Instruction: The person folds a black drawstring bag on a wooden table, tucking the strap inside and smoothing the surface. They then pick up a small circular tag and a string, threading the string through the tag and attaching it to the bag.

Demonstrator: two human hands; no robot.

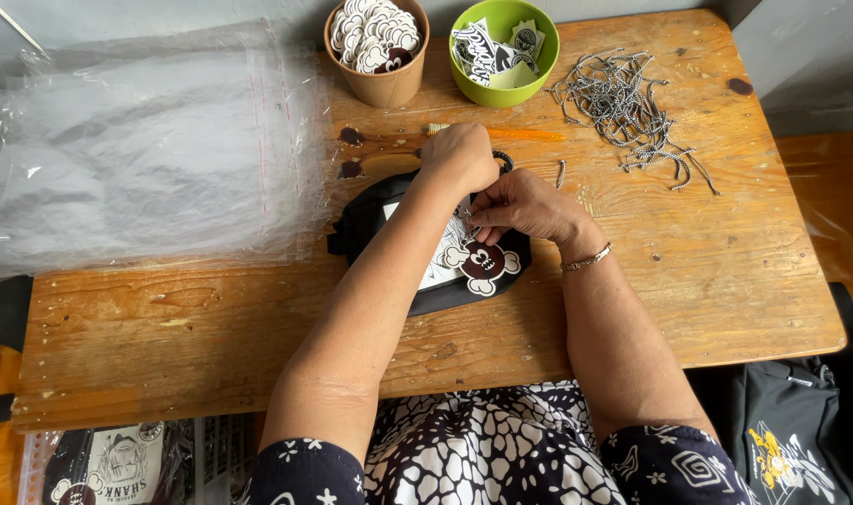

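Resting on the wooden worktop (688, 281), a sheaf of clear plastic bags (146, 140) lies left of the black pouch (389, 234) at centre. Both hands meet at the pouch's top edge: left hand (459, 157) closed on it, right hand (520, 206) pinching beside the cartoon sticker (483, 265). Holding the pouch flat should steady the fine work, I judge.
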